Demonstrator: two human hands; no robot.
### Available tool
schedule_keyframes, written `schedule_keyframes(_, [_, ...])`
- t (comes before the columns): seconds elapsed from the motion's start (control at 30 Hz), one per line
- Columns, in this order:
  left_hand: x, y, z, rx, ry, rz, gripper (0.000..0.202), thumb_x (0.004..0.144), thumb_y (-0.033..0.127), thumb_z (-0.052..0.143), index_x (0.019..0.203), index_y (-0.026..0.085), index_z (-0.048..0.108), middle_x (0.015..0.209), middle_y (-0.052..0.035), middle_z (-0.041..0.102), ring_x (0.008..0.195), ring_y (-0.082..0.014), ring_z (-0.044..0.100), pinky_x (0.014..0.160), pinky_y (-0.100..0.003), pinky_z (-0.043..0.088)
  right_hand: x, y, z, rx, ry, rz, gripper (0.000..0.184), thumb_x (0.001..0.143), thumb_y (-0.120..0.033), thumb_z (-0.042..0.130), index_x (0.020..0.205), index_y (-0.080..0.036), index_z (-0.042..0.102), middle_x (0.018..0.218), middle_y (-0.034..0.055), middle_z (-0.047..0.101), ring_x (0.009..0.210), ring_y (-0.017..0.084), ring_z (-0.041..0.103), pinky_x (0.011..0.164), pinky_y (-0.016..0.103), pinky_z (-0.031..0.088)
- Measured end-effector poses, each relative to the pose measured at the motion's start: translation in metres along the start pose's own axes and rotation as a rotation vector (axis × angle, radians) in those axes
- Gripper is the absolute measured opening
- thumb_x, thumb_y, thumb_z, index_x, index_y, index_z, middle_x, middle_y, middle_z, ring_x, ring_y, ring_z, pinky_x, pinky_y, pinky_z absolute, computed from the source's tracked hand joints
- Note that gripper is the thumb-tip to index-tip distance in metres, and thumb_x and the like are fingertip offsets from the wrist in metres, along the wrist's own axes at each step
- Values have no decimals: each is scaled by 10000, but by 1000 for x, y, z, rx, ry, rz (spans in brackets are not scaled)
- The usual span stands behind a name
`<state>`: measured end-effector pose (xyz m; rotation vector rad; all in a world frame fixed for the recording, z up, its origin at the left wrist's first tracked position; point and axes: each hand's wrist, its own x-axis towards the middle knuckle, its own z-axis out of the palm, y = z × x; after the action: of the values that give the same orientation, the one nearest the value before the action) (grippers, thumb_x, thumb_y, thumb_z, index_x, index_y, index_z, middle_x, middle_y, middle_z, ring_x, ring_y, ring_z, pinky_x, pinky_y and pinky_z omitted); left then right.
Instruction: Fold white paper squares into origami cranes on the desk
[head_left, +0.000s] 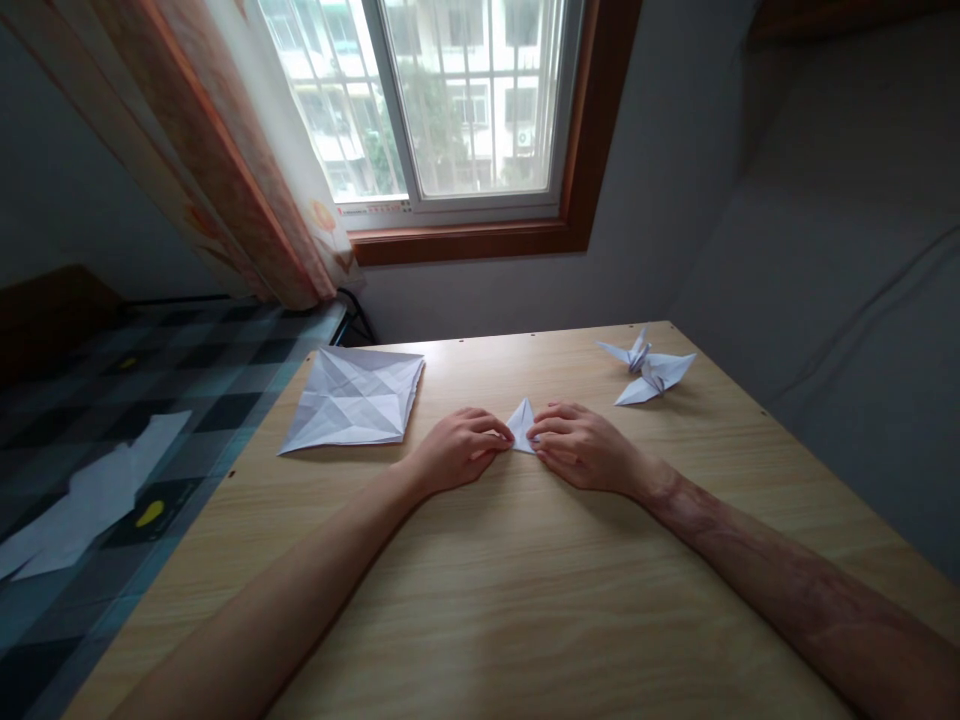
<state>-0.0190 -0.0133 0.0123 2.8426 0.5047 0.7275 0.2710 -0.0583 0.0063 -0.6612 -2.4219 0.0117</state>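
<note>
A small folded piece of white paper [521, 420] lies on the wooden table [525, 600], its pointed tip towards the window. My left hand [454, 452] pinches its left side with curled fingers. My right hand [581, 445] presses and pinches its right side, fingers bent. Most of the folded paper is hidden under the fingertips.
A creased, unfolded white paper square [354, 398] lies at the table's left. A finished white paper crane [649, 372] stands at the back right. Left of the table is a checked bedspread [112, 400] with loose white sheets [90, 495]. A window and curtain are behind.
</note>
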Motion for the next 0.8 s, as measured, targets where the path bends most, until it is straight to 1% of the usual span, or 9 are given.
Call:
schedule_keyframes(0.1, [-1, 1, 1, 7, 3, 24, 268, 1044, 144, 585, 1094, 249, 827, 1173, -38, 848, 1025, -189, 784, 978, -346, 623, -1, -1, 3, -3, 5, -13, 137, 1026, -164, 657, 1013, -250, 763, 1137, 57, 842, 1134, 271, 757, 1119, 516, 566])
schedule_keyframes(0.2, [-2, 4, 2, -2, 1, 59, 289, 1033, 143, 575, 1145, 241, 823, 1209, -49, 844, 1041, -187, 795, 965, -317, 643, -2, 1, 5, -3, -16, -13, 165, 1038, -177, 655, 1119, -255, 775, 1167, 67, 828, 1130, 271, 753, 1093, 506, 579])
schedule_keyframes(0.3, [-2, 7, 3, 6, -25, 100, 328, 971, 130, 590, 1185, 242, 812, 1272, -54, 827, 1095, -209, 794, 995, -331, 647, -3, 2, 6, 2, -52, 15, 233, 1047, -189, 647, 1221, -271, 778, 1200, 75, 811, 1068, 264, 748, 1010, 476, 604])
schedule_keyframes(0.37, [-1, 11, 2, 3, -38, 100, 360, 928, 126, 601, 1204, 236, 803, 1277, -64, 821, 1103, -223, 793, 994, -339, 650, -3, 2, 6, 19, -61, 41, 252, 1035, -185, 653, 1226, -282, 786, 1191, 72, 807, 1011, 257, 742, 966, 464, 607])
schedule_keyframes(0.47, [1, 17, 0, -11, -31, 63, 362, 899, 141, 620, 1200, 230, 802, 1213, -68, 827, 1045, -222, 799, 971, -335, 656, -2, 1, 5, 74, -45, 92, 246, 998, -154, 669, 1168, -270, 804, 1165, 73, 804, 974, 250, 742, 936, 441, 613])
schedule_keyframes(0.57, [2, 20, -2, -26, -30, 53, 335, 895, 175, 641, 1186, 225, 802, 1191, -70, 825, 1028, -224, 797, 965, -336, 657, -3, 1, 5, 103, -36, 133, 232, 982, -141, 673, 1122, -263, 812, 1160, 74, 799, 989, 251, 746, 935, 426, 618])
schedule_keyframes(0.7, [0, 20, -2, -11, -47, 45, 284, 921, 237, 664, 1169, 233, 801, 1179, -75, 816, 1031, -229, 790, 954, -340, 651, -6, 3, 6, 58, -82, 133, 352, 983, -124, 647, 1276, -270, 776, 1249, 94, 760, 1083, 276, 721, 978, 444, 616])
schedule_keyframes(0.8, [0, 19, -1, 42, -71, 39, 264, 956, 291, 672, 1177, 240, 807, 1115, -73, 806, 961, -222, 776, 894, -338, 640, -5, 5, 6, 17, -113, 128, 436, 975, -106, 630, 1371, -259, 730, 1303, 116, 725, 1141, 300, 686, 1012, 473, 606])
